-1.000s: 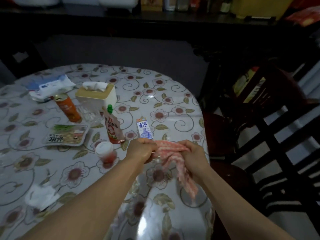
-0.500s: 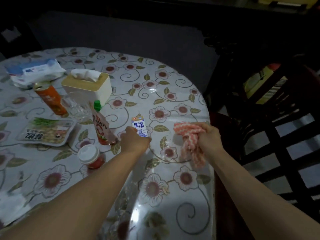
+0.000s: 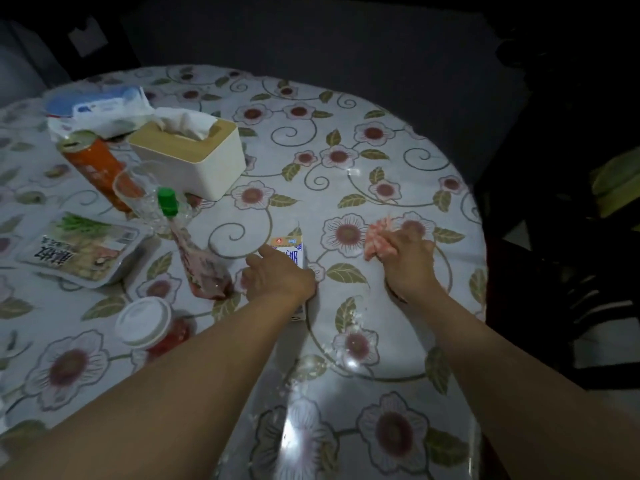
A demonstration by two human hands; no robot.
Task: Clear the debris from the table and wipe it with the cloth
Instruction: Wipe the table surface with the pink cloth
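Both hands have parted: the left hand point(image 3: 277, 278) now grips the milk carton point(image 3: 289, 249), fingers apparently curled round it, while the right hand point(image 3: 407, 258) presses the bunched cloth point(image 3: 377, 239) onto the bench point(image 3: 346, 174). Clearing and wiping look to be starting together.

The round oilcloth-covered bench point(image 3: 346, 140) is white, printed with pink flowers, green leaves and grey scrolls. The bunched fabric cloth point(image 3: 379, 239) is pink-and-white checked; the small paper carton point(image 3: 289, 247) white with blue characters.
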